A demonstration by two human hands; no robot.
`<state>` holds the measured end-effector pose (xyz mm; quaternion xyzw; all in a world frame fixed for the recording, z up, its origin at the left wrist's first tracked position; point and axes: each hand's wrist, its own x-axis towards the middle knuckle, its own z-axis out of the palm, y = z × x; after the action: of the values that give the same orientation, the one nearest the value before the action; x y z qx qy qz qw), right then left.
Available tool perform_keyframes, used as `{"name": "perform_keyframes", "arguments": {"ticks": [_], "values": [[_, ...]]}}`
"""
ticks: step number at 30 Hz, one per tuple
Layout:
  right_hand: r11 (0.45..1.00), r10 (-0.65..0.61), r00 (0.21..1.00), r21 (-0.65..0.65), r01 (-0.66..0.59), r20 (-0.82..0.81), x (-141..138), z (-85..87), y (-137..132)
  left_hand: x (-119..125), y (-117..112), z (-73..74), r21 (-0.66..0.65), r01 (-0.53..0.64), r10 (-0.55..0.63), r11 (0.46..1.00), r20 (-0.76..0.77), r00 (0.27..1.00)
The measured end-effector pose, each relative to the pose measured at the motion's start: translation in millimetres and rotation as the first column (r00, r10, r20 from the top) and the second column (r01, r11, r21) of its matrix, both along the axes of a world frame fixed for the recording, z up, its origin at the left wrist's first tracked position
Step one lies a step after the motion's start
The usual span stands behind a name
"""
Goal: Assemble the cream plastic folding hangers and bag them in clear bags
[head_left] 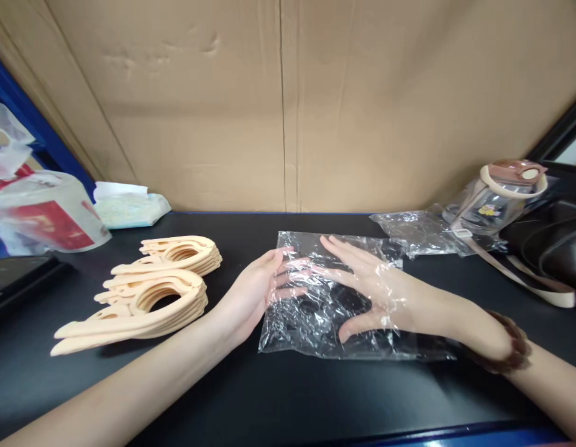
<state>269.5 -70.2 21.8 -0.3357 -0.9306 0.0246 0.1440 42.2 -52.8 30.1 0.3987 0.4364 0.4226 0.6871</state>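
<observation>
A clear plastic bag (pixel 315 338) lies crinkled on the black table between my hands. My left hand (pixel 264 282) is at the bag's left edge, palm turned inward, its fingers stretched out and seen partly through the film. My right hand (pixel 362 276) is spread wide at the middle of the bag, thumb apart from the fingers. Glints of plastic cross the right hand; whether it is inside the bag or on top, I cannot tell. Left of my left hand lie two stacks of beige plastic folding hangers, a nearer stack (pixel 176 310) and a farther stack (pixel 206 257).
Behind the table stands a cardboard wall (pixel 199 124). At the right are another clear bag (pixel 418 230), a strapped water bottle (pixel 497 198) and a dark bag (pixel 553 248). At the left sit a tissue pack (pixel 129 208), a plastic-wrapped container (pixel 54 214) and a black device (pixel 22 279).
</observation>
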Motion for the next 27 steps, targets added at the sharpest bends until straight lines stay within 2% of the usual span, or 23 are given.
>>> {"name": "perform_keyframes", "arguments": {"ticks": [3, 7, 9, 13, 19, 21, 23, 25, 27], "values": [[0.998, -0.034, 0.999, -0.055, 0.036, 0.031, 10.6, 5.1, 4.2, -0.2, 1.0, 2.0, 0.004, -0.076, 0.076, 0.997, -0.005, 0.997], [0.981, -0.063, 0.996, -0.180, 0.075, 0.067, 23.2, 15.7, 7.9, -2.4, 2.5, -1.3, 0.022, -0.118, 0.118, 0.993, 0.007, 0.993], [0.955, -0.085, 0.991, -0.276, 0.110, 0.100, 29.1, 23.6, 7.9, -4.1, 4.5, -4.4, 0.036, -0.133, 0.134, 0.990, -0.003, 0.991], [0.894, -0.115, 0.983, -0.417, 0.164, 0.140, 41.5, 39.0, 5.3, -6.0, 8.8, -8.8, 0.063, -0.183, 0.189, 0.981, -0.115, 0.975], [0.855, -0.118, 0.985, -0.491, 0.164, 0.123, 50.1, 46.6, 5.7, -3.0, 10.3, -13.5, 0.296, -0.258, 0.348, 0.920, -0.313, 0.884], [0.857, -0.134, 0.985, -0.487, 0.169, 0.108, 48.4, 47.1, 7.4, -2.3, 9.8, -16.1, 0.417, -0.201, 0.381, 0.886, -0.410, 0.828], [0.871, -0.176, 0.979, -0.446, 0.204, 0.104, 45.3, 47.9, 9.2, -2.4, 7.5, -18.0, 0.553, -0.048, 0.406, 0.832, -0.546, 0.733], [0.900, -0.288, 0.952, -0.310, 0.307, 0.107, 41.5, 48.1, 10.6, -2.6, 2.3, -17.7, 0.636, 0.172, 0.419, 0.752, -0.663, 0.620], [0.905, -0.412, 0.909, -0.093, 0.416, 0.063, 37.0, 46.6, 11.1, -1.8, -6.3, -15.3, 0.653, 0.410, 0.431, 0.637, -0.743, 0.513]]}}
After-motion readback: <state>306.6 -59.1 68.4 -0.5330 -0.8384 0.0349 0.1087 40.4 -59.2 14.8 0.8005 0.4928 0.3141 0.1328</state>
